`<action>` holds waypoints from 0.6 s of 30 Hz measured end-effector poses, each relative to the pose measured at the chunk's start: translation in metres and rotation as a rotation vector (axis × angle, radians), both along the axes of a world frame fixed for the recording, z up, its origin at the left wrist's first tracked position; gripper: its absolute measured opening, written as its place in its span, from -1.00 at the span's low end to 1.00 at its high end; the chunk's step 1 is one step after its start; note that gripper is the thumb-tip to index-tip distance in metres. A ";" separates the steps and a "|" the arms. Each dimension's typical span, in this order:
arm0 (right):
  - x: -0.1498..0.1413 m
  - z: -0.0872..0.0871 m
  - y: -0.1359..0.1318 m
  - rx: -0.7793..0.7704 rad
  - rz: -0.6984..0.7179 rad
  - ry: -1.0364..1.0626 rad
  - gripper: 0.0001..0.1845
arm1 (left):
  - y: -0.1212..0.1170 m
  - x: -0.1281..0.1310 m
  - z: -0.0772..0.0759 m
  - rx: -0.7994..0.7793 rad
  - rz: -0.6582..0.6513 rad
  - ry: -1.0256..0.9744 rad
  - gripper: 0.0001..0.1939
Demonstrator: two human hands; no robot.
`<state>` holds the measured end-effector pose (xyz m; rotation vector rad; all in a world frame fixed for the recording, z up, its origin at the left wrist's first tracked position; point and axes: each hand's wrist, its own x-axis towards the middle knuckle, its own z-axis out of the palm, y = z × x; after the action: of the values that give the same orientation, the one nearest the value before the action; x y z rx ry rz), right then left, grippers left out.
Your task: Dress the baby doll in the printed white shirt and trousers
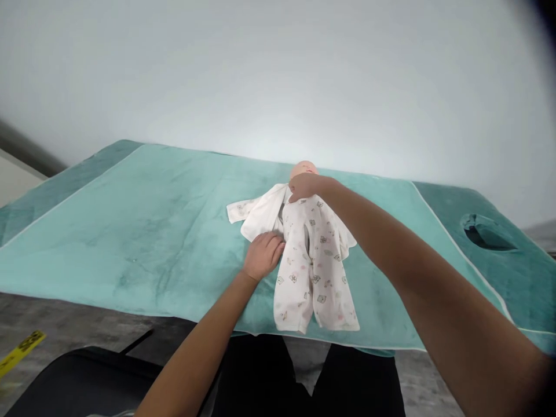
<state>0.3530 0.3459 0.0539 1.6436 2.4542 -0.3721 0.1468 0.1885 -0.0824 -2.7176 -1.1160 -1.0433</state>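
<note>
A doll (303,168) lies on its back, its head toward the wall. White, print-patterned baby trousers (295,278) cover its lower body, legs pointing toward me. A white baby jacket (263,217) is spread beneath and around it, one sleeve stretched to the left. My right hand (305,186) is closed at the neck of the clothing, just below the doll's head, and hides the collar. Beside the doll's left-hand side in view, my left hand (264,255) rests low with bent fingers at the jacket's hem and trousers' edge; its fingertips are partly hidden.
A teal padded bed (174,231) with a pale cover stands against a white wall (278,75). Its right end has a face hole (489,237). A black chair (87,382) stands at the front left, near yellow floor tape (21,352).
</note>
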 end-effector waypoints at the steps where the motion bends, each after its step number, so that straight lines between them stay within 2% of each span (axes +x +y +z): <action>1: 0.005 -0.004 0.000 0.016 -0.003 0.083 -0.62 | 0.000 0.000 0.000 0.008 0.009 -0.010 -0.74; 4: 0.022 -0.026 -0.012 0.209 -0.159 0.374 -0.66 | 0.000 0.001 -0.001 0.015 0.031 -0.033 -0.73; 8: 0.039 -0.061 -0.036 0.568 -0.557 0.700 -0.70 | -0.002 0.002 0.000 -0.030 0.052 -0.067 -0.72; 10: 0.046 -0.074 -0.045 0.683 -0.697 0.792 -0.71 | -0.002 0.000 0.003 -0.027 0.109 -0.133 -0.74; 13: 0.063 -0.088 -0.064 0.736 -0.809 0.805 -0.76 | 0.004 -0.003 0.008 -0.043 0.362 -0.305 -0.80; 16: 0.091 -0.104 -0.104 0.724 -0.927 0.704 -0.74 | 0.014 -0.003 0.011 -0.183 0.678 -0.386 -0.65; 18: 0.110 -0.113 -0.138 0.668 -0.999 0.627 -0.65 | 0.020 -0.001 0.013 -0.298 0.775 -0.343 -0.57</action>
<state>0.4630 0.2077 -0.0587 3.4561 1.9426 -0.1753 0.1463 0.2085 -0.0698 -1.9376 -2.2675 -1.2643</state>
